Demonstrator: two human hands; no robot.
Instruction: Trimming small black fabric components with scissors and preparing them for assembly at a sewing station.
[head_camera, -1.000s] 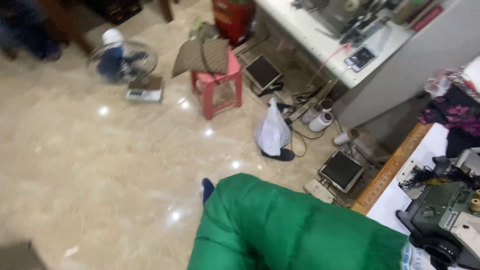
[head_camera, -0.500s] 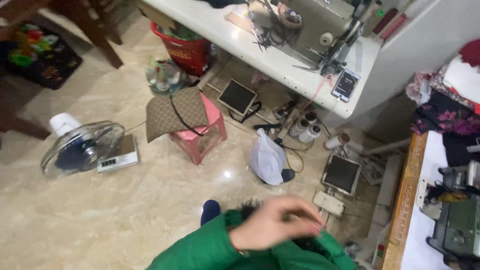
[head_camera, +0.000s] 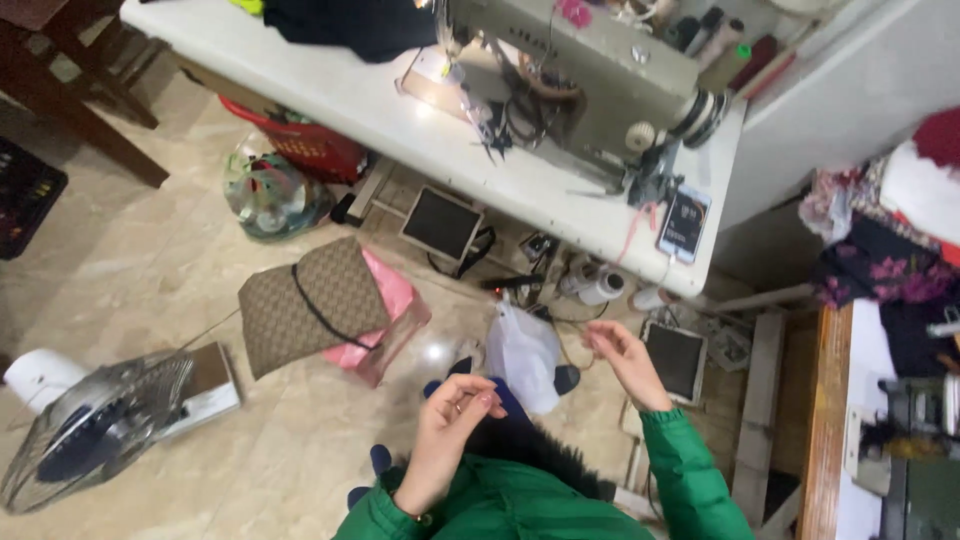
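Left hand raised at lower centre of the frame, fingers curled with tips pinched, right hand held up beside it, fingers pinched, anything gripped too fine to be made out, white plastic bag seen between them on the floor, sewing machine set on the white worktop above.

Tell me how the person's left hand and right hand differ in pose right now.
The left hand sits lower and nearer the body, fingers curled with the tips drawn together; the right hand is raised farther out, fingertips pinched up near the white plastic bag. The left hand shows its back and knuckles, while the right hand shows more of its side. Whether either pinch holds a thread is too fine to tell. Both come out of green jacket sleeves.
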